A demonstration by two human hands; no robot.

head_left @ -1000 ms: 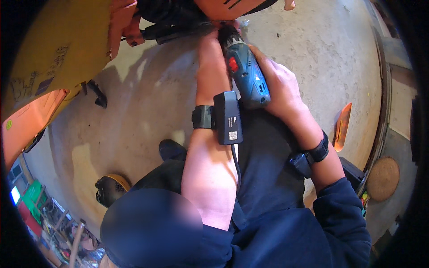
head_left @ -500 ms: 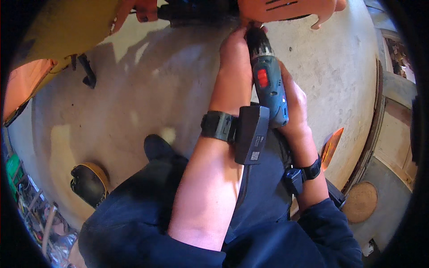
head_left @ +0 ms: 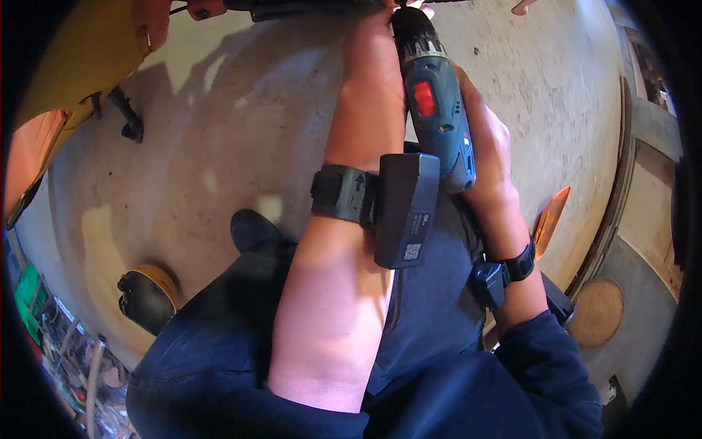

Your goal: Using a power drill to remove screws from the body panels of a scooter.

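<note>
My right hand [head_left: 488, 143] is wrapped around the handle of a blue-green cordless drill [head_left: 442, 124] with a red switch on its top. The drill's black chuck [head_left: 414, 33] points away from me to the upper edge of the view. My left hand [head_left: 371, 36] reaches up beside the chuck, its wrist turned inward. Most of its fingers are hidden behind the chuck and cut off by the edge; only a fingertip shows past the chuck's far end. Dark machine parts [head_left: 292, 9] lie along the top edge, close to the left hand.
A yellow panel [head_left: 80, 51] hangs at upper left, with a black lever-like part [head_left: 128, 117] below it. On the concrete floor sit a yellow-rimmed black part [head_left: 150, 296] and an orange piece [head_left: 552, 219]. Assorted clutter [head_left: 73, 351] fills the lower left; a round brown disc [head_left: 596, 313] is at right.
The drill and both hands sit slightly higher in the view. The orange housing at the top has mostly slipped out of sight, and the floor things have shifted a little.
</note>
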